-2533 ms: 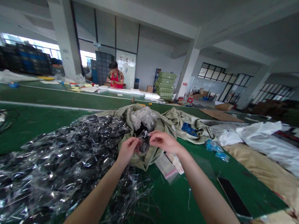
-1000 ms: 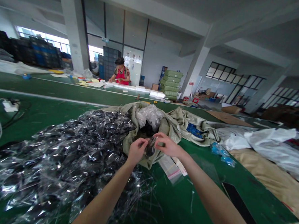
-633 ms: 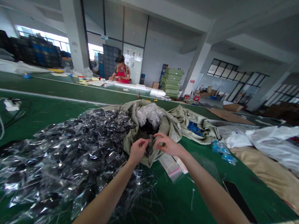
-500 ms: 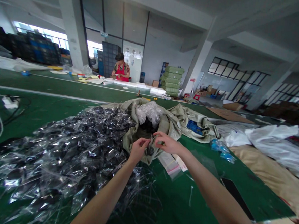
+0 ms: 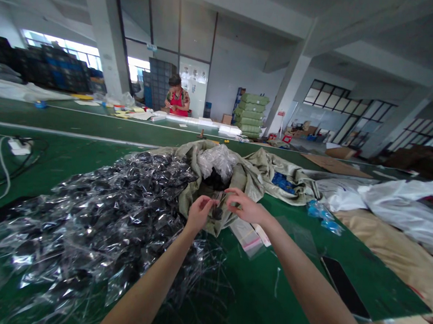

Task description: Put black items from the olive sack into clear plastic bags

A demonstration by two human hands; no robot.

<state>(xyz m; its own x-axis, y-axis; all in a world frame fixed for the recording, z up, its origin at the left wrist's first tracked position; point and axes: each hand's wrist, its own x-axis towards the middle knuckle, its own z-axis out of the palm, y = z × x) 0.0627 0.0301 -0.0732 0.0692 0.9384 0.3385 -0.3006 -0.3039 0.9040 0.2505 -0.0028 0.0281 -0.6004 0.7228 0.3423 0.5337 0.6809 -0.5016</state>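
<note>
My left hand (image 5: 199, 213) is closed in a pinch at the near edge of an open olive woven sack (image 5: 248, 176); what it holds is too small to make out, perhaps clear film. Just to its right, my right hand (image 5: 246, 206) has its fingers curved and apart, with nothing distinct between them. Between and below the hands hangs a small dark item (image 5: 217, 213) that looks wrapped in clear plastic. Inside the sack lie a crumpled clear bag (image 5: 217, 162) and black items. A large heap of black items in clear wrappers (image 5: 125, 215) spreads to the left.
Flat clear bags (image 5: 246, 238) lie right of the sack. Further right are blue wrapped items (image 5: 325, 216), a phone (image 5: 344, 287) and a brown sack (image 5: 390, 251). A white plug with cables (image 5: 19, 146) is at far left. A person in red (image 5: 177, 101) works across the table.
My hands stay over the sack's near edge, with only slight shifts of the fingers. The view has moved a little.
</note>
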